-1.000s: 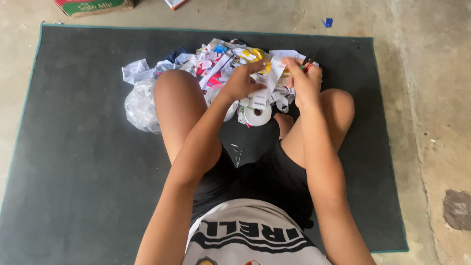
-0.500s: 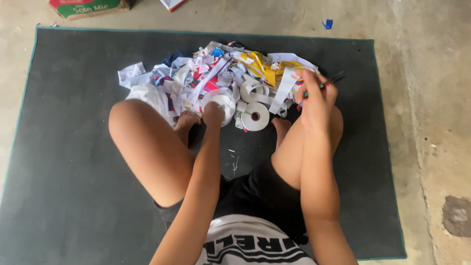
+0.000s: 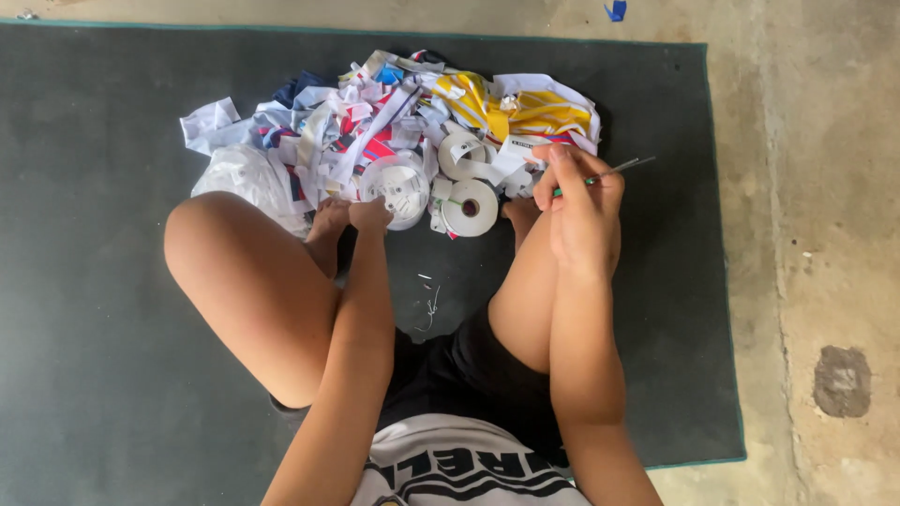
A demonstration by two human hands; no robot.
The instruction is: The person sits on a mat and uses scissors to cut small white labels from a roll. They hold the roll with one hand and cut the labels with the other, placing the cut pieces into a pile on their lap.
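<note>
Right hand (image 3: 583,206) pinching thin tool (image 3: 614,171), left hand (image 3: 369,215) fisted beside tape roll (image 3: 397,187); scrap pile (image 3: 394,122) mostly unsorted.

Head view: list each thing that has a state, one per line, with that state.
left hand: fingers curled, touching the clear spool
clear spool: lying flat at the pile's edge
right hand: pinching a thin metal tool, tip pointing away from the pile
white tape roll: lying flat, hole up, untouched
second white roll: flat, partly unwound
scrap pile: loose, heaped on the dark mat
</note>
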